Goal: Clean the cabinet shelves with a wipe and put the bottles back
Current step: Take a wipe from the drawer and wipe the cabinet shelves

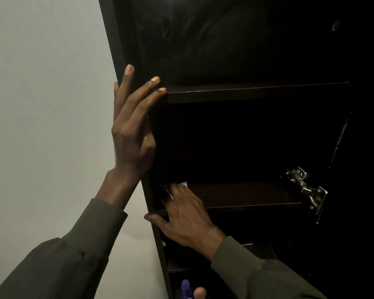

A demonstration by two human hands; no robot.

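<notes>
**Wiping the lower shelf, braced above**

The dark cabinet (125, 35) is steadied by the left hand (134, 130), fingers spread flat against its side panel, grasping nothing. Below it, the right hand (186, 214) presses a white wipe (183, 184) onto the shelf (246, 194), probably for scrubbing pressure. A blue bottle (186, 288) waits beneath that wrist.

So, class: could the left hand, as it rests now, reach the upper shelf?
Probably yes. The left hand lies flat against the cabinet's side panel, its fingertips already at the upper shelf front edge, and nothing stands between them.
</notes>
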